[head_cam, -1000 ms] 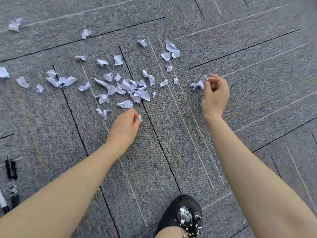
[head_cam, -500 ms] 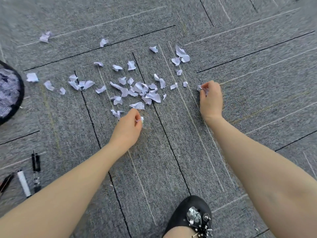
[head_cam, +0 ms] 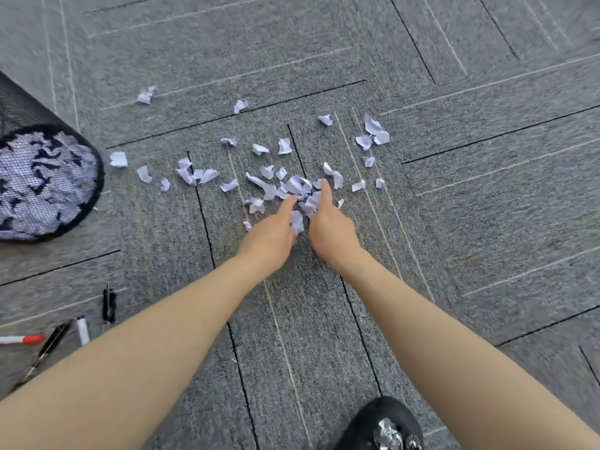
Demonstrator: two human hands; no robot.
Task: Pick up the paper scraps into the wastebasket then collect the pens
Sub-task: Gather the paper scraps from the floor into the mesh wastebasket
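Several white paper scraps [head_cam: 293, 185] lie scattered on the grey carpet. My left hand [head_cam: 271, 233] and my right hand [head_cam: 329, 227] sit side by side at the near edge of the densest heap, fingers pointing into it, with scraps [head_cam: 297, 220] pinched between them. A black mesh wastebasket [head_cam: 92, 196] stands at the left edge, with paper scraps inside. Several pens [head_cam: 108, 305] lie on the carpet at the lower left, partly hidden by my left forearm.
A black shoe [head_cam: 383, 427] with a shiny ornament shows at the bottom edge. Stray scraps [head_cam: 146, 94] lie farther out toward the top left and right [head_cam: 373, 133]. Carpet tiles with dark seams cover the whole floor.
My right hand has moved left from the far-right scraps to the central heap, beside my left hand. The view has shifted, bringing the wastebasket and pens more fully into sight.
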